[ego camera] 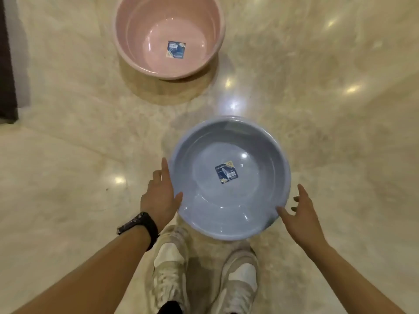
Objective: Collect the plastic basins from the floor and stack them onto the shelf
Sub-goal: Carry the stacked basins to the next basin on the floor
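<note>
A blue plastic basin (229,177) with a label on its bottom sits low on the floor just in front of my shoes. My left hand (161,196) is against its left rim, thumb hooked over the edge and fingers along the outside. At the lower right of the rim, my right hand (299,214) has its fingers spread; only the thumb tip touches the edge. A pink basin (170,35), also labelled inside, stands upright on the floor farther ahead. No shelf is in view.
The floor (68,155) is glossy beige marble with light glare. A dark mat or furniture edge (6,64) runs along the far left. My two pale sneakers (204,275) stand directly below the blue basin.
</note>
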Demonstrator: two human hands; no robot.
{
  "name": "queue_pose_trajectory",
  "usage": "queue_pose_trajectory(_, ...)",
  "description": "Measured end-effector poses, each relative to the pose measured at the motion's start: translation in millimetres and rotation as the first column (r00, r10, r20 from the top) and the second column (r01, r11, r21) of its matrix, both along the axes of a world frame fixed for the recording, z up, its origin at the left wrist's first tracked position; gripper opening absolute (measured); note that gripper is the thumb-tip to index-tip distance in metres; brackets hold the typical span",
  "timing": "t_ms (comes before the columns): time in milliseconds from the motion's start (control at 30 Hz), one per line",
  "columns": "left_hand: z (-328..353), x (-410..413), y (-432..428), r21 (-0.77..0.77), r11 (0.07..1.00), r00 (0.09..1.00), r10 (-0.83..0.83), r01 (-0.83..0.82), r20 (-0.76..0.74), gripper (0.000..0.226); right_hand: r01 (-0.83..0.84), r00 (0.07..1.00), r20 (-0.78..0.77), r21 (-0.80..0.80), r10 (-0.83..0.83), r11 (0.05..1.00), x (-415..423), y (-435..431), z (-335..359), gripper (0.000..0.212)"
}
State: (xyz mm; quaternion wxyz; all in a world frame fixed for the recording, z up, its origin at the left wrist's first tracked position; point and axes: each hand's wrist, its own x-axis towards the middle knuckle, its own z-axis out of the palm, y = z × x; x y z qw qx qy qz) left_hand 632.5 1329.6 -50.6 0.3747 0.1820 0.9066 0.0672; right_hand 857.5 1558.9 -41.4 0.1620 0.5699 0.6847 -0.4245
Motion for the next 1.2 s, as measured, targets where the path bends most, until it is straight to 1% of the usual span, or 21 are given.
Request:
queue_pose_trajectory(67, -11, 0, -4, 0.073, 0.996, 0.996, 0.053, -0.058, 0.071, 0.090, 0.129, 0.988, -0.084, -0.038, -0.132, 0.991, -4, -8, -15, 0.081)
queue_pose_trajectory(133, -11, 0, -4, 0.140, 0.980, 0.987, 0.133, -0.144, 0.088, 0.079, 0.227, 0.964, -0.136, -0.024, -0.229, 0.973, -9, -15, -18, 0.076)
queue_pose_trajectory(233, 9, -6, 1, 0.216, 0.943, 0.967, 0.248, -0.255, 0.059, 0.064, 0.268, 0.948, -0.174, -0.010, -0.265, 0.963, -17, -24, 2, 0.070)
queue_pose_trajectory(333, 59, -10, 4, 0.322, 0.892, 0.947, 0.318, -0.317, 0.052, 0.049, 0.276, 0.938, -0.221, 0.012, -0.267, 0.961, -25, -28, 57, 0.063)
queue_pose_trajectory(467, 163, -8, 9, 0.434, 0.802, 0.900, 0.433, -0.410, 0.049, 0.050, 0.312, 0.918, -0.280, 0.068, -0.282, 0.947, -43, -27, 168, 0.058)
queue_pose_trajectory(533, 220, -12, 13, 0.497, 0.731, 0.856, 0.514, -0.467, 0.049, 0.048, 0.352, 0.896, -0.327, 0.105, -0.302, 0.930, -52, -24, 228, 0.054)
queue_pose_trajectory(600, 282, -20, 19, 0.545, 0.637, 0.798, 0.593, -0.545, 0.105, 0.045, 0.414, 0.861, -0.378, 0.137, -0.339, 0.900, -63, -21, 288, 0.050)
queue_pose_trajectory(700, 379, -35, 22, 0.650, 0.478, 0.731, 0.658, -0.591, 0.181, 0.037, 0.547, 0.763, -0.478, 0.120, -0.435, 0.828, -79, -25, 379, 0.045)
queue_pose_trajectory(767, 442, -43, 21, 0.697, 0.371, 0.684, 0.692, -0.613, 0.233, 0.035, 0.632, 0.687, -0.534, 0.103, -0.493, 0.768, -89, -30, 438, 0.042)
queue_pose_trajectory(833, 507, -47, 17, 0.728, 0.246, 0.628, 0.714, -0.640, 0.311, 0.036, 0.681, 0.618, -0.599, 0.086, -0.508, 0.727, -96, -35, 497, 0.040)
queue_pose_trajectory(900, 570, -50, 9, 0.744, 0.130, 0.594, 0.697, -0.655, 0.401, 0.037, 0.698, 0.575, -0.643, 0.064, -0.505, 0.713, -99, -42, 553, 0.039)
queue_pose_trajectory(1067, 700, -47, -9, 0.806, 0.019, 0.618, 0.653, -0.592, 0.438, 0.037, 0.697, 0.500, -0.737, 0.030, -0.454, 0.717, -101, -51, 665, 0.038)
queue_pose_trajectory(1200, 764, -39, -20, 0.847, -0.084, 0.614, 0.653, -0.524, 0.444, 0.038, 0.637, 0.471, -0.805, 0.026, -0.362, 0.770, -109, -52, 730, 0.036)
